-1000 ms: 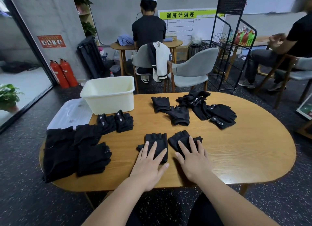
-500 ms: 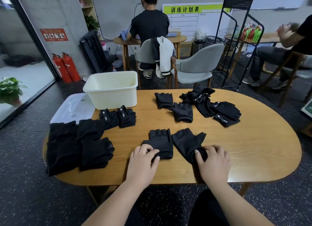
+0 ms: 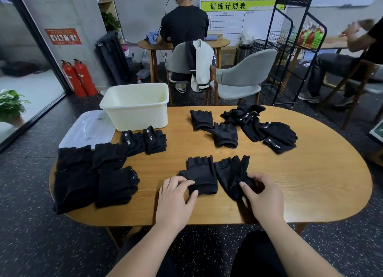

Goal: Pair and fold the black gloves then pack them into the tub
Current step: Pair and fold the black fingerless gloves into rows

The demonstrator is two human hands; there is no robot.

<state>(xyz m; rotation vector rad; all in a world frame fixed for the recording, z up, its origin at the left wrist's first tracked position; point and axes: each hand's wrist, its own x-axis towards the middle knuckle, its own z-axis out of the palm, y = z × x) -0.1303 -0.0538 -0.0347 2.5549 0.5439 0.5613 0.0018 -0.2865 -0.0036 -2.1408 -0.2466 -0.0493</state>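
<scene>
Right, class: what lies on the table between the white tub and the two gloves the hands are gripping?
Head view: two folded glove bundles sit just before the tub; then bare tabletop up to the gloves.

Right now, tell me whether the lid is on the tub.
No, the clear lid lies flat left of the open cream tub.

Concrete walls (image 3: 83, 11), speckled dark floor (image 3: 31, 245), grey chairs (image 3: 246, 73).

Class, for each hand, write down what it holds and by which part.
The left hand pinches the left glove at its near cuff corner. The right hand grips the right glove at its near cuff end.
</scene>
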